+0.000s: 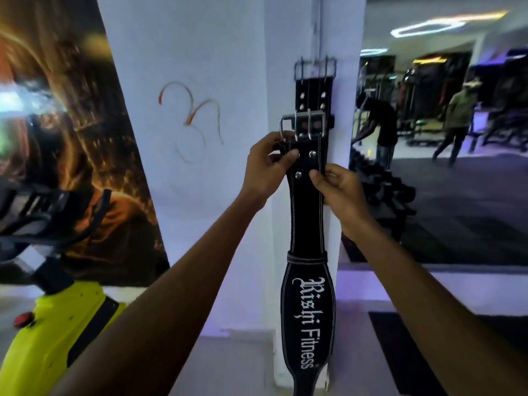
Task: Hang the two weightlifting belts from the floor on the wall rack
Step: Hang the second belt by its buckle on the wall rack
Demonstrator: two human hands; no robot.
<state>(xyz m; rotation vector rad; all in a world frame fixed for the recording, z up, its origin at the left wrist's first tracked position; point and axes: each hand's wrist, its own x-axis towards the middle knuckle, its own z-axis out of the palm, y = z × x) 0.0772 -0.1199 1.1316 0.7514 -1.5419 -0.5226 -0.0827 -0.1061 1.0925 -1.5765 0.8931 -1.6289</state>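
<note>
Black leather stitched weightlifting belt (307, 212): hanging against white pillar (274, 81); left hand (270, 167) and right hand (340, 190) pinching its edges below the steel buckle (303, 125).

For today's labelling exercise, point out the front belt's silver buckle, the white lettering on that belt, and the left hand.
Silver buckle (303, 124), head view: middle of the metal frame.
White lettering (308, 321), head view: middle of the printed words.
Left hand (268, 170), head view: back of the hand.
</note>
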